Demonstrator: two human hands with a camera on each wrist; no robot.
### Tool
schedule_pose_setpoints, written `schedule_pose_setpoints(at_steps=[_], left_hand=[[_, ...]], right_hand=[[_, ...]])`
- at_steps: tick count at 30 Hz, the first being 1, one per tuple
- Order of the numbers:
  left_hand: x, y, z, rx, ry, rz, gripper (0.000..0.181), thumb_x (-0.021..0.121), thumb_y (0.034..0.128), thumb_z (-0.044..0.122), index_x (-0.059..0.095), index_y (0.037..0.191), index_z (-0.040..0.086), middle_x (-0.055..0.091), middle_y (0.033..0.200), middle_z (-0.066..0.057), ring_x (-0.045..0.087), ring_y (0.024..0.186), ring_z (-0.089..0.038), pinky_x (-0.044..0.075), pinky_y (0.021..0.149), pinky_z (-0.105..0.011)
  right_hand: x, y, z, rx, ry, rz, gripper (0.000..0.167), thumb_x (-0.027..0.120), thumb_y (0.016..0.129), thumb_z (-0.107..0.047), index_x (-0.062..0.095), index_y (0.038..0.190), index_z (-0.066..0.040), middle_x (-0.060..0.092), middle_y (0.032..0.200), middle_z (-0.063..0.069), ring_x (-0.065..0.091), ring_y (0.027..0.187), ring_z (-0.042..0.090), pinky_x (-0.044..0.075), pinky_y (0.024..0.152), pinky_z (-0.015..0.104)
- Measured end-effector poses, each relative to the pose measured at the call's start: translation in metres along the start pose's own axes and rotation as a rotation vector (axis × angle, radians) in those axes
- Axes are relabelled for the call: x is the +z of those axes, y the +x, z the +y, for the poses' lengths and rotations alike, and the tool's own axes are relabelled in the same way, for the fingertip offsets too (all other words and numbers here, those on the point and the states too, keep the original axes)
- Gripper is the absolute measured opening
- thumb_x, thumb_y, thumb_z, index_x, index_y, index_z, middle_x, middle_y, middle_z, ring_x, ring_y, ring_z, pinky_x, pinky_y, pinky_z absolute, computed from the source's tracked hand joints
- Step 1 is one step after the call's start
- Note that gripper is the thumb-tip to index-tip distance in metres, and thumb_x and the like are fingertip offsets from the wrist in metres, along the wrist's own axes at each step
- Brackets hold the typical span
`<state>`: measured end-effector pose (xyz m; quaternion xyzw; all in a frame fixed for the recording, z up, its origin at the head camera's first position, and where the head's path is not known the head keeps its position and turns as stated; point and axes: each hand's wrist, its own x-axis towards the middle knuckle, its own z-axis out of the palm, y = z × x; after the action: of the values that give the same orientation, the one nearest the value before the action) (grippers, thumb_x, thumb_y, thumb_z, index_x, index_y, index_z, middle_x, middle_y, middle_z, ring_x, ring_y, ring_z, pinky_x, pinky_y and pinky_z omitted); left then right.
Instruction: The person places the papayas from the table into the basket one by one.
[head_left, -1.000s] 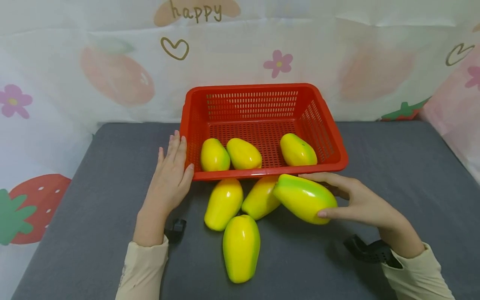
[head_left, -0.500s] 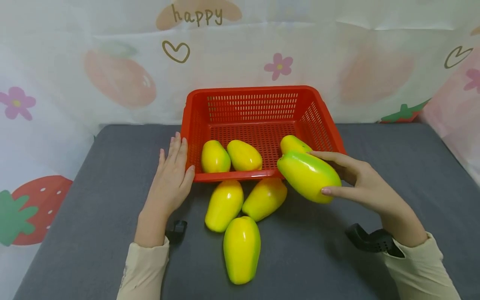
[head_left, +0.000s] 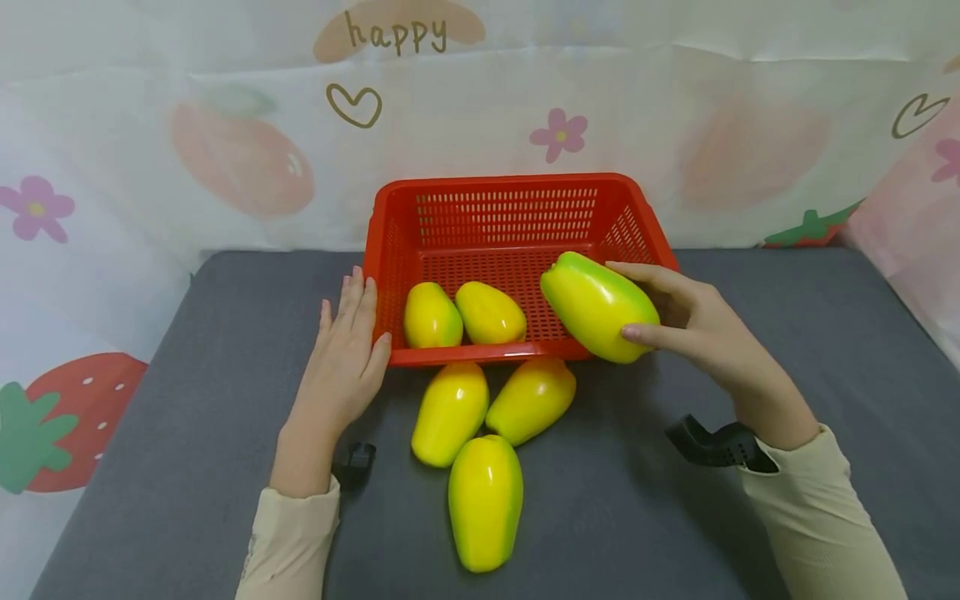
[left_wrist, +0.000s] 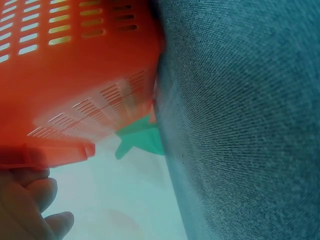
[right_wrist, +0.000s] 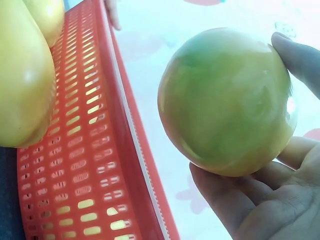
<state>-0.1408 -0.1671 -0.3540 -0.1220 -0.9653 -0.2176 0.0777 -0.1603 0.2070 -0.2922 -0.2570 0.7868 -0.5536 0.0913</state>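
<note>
My right hand [head_left: 697, 321] grips a yellow-green papaya [head_left: 596, 308] between thumb and fingers, over the front right of the red basket [head_left: 480, 357]. The right wrist view shows this papaya [right_wrist: 225, 105] end-on, raised beyond the basket's rim. With fingers extended, my left hand [head_left: 337, 358] rests against the basket's left side; in the left wrist view its fingertips [left_wrist: 42, 192] touch the rim. Two papayas, a left one [head_left: 432, 317] and a right one [head_left: 491, 313], lie inside at the front left. The held papaya hides the basket's front right inside.
Three more papayas lie on the grey cloth before the basket: one at left [head_left: 450, 414], one at right [head_left: 531, 402] and one nearest me [head_left: 485, 504]. A printed white backdrop [head_left: 465, 100] hangs close behind the basket. Each wrist wears a black strap mount [head_left: 712, 442].
My right hand has lifted the papaya up and forward, from beside the papayas on the cloth to above the basket's front rim. The left hand has stayed at the basket's side.
</note>
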Motion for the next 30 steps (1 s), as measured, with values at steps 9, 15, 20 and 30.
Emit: schedule_pose_setpoints(at_steps=[9,15,20,30], left_hand=[[0.000,0.000,0.000,0.002,-0.001,0.001,0.064,0.038,0.0969,0.024,0.013,0.148,-0.004,0.002,0.157,-0.015,0.002,0.144,-0.027,0.001,0.114,-0.050],[0.001,0.000,0.000,0.012,-0.006,0.010,0.063,0.038,0.0970,0.023,0.014,0.148,-0.005,0.003,0.157,-0.016,0.002,0.144,-0.027,0.003,0.113,-0.052],[0.001,0.000,0.000,0.010,-0.010,0.011,0.063,0.038,0.0970,0.023,0.014,0.148,-0.004,0.002,0.157,-0.015,0.002,0.144,-0.026,0.001,0.113,-0.051],[0.002,0.000,0.000,0.008,-0.010,0.015,0.063,0.038,0.0970,0.024,0.013,0.149,-0.004,0.003,0.157,-0.015,0.002,0.144,-0.026,0.000,0.114,-0.049]], right_hand=[[0.006,0.017,-0.001,0.034,0.009,0.005,0.055,0.063,0.089,-0.008,0.044,0.141,-0.011,0.049,0.135,0.006,0.053,0.109,0.023,0.049,0.086,0.023],[0.010,0.028,-0.002,0.047,-0.014,0.022,0.056,0.065,0.088,-0.013,0.044,0.141,-0.011,0.049,0.135,0.006,0.052,0.109,0.022,0.049,0.087,0.023],[0.013,0.038,0.004,0.053,-0.017,0.034,0.056,0.066,0.088,-0.015,0.045,0.140,-0.010,0.050,0.130,0.007,0.053,0.107,0.023,0.049,0.087,0.024],[0.019,0.057,0.017,0.165,-0.072,0.046,0.061,0.069,0.086,-0.026,0.044,0.140,-0.013,0.050,0.132,0.005,0.053,0.109,0.023,0.047,0.091,0.032]])
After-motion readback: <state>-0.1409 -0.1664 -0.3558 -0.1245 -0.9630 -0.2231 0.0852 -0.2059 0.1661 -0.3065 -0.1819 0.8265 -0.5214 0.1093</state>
